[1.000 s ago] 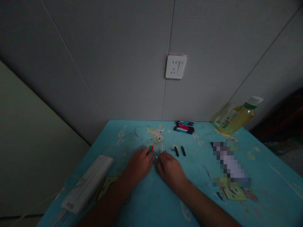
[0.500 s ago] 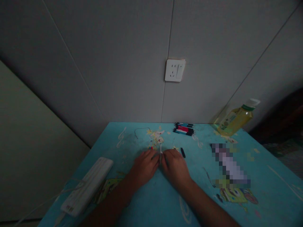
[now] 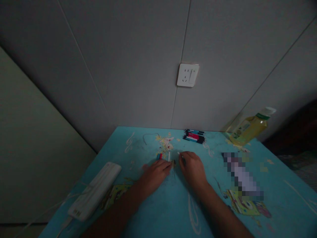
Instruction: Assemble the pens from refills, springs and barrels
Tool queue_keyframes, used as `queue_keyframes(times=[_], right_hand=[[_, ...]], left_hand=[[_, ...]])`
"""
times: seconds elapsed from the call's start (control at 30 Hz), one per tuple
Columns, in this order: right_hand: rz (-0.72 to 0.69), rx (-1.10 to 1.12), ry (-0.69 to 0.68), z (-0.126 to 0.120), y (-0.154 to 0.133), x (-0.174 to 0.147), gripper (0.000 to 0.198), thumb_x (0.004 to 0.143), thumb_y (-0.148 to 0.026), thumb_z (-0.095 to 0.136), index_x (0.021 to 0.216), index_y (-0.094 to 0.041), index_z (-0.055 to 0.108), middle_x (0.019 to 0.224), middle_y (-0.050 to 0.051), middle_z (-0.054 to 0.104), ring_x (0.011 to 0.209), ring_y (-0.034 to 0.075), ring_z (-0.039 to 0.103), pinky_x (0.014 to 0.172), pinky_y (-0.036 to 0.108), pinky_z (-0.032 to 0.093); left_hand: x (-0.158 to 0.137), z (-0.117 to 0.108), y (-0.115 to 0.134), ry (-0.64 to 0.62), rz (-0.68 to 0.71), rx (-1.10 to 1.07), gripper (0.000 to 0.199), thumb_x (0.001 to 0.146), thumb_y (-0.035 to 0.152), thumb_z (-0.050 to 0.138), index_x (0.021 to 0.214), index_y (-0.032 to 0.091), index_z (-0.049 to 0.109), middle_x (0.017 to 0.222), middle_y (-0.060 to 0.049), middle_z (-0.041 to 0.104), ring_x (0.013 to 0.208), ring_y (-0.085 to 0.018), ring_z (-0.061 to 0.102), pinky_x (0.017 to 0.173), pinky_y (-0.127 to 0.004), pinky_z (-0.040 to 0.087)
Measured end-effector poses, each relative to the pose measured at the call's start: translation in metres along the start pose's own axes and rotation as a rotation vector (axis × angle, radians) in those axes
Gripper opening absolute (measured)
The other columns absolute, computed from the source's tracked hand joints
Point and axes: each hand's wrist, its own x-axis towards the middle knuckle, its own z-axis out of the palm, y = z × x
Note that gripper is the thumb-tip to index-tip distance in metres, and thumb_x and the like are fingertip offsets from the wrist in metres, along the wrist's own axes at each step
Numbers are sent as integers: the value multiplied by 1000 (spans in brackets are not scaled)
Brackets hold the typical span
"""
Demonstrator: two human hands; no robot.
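My left hand (image 3: 158,170) rests on the table with its fingers together, closed at the fingertips around something I cannot make out. A small dark and tan piece (image 3: 173,163) shows at those fingertips. Just beyond them lies a thin white stick (image 3: 169,156), beside small red and blue pieces (image 3: 159,156). To the right, my right hand (image 3: 194,167) is closed in a pinch on a small dark piece with a pale tip (image 3: 179,153); its fingers hide most of it. A gap separates the two hands.
Several pens (image 3: 194,136) lie in a row near the wall. A bottle of yellow liquid (image 3: 250,129) stands at the back right, by a blurred-out flat object (image 3: 242,175). A white power strip (image 3: 95,190) with cables lies on the left of the blue table (image 3: 163,205).
My hands were together around a thin upright white piece and have moved apart. The right hand has shifted right, where a loose black piece lay; that piece no longer shows there.
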Motion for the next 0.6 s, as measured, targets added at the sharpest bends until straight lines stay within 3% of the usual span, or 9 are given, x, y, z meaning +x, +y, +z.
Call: queue_keyframes(times=[0.43,0.53,0.6], right_hand=[[-25,-33,18,0,41,22,31,100,-25,37,109,-16,66,106,11,68,95,22,61,87,33,43],[-148,-171,-72,2,43,46,30,100,-25,39,108,-17,66,105,11,67,96,21,62,86,31,44],[-308,-316,-187,6,39,68,27,99,-22,41,105,-16,67,102,12,67,96,22,61,85,32,43]], left_hand=[[0,-9,10,38,69,41,31,92,11,52,122,20,55,117,-5,61,113,-20,54,100,-35,43],[0,-4,10,61,84,39,23,91,12,54,113,17,58,110,-6,63,109,-20,55,97,-34,45],[0,0,10,99,78,18,17,92,12,54,106,18,60,105,-5,63,106,-19,55,95,-32,46]])
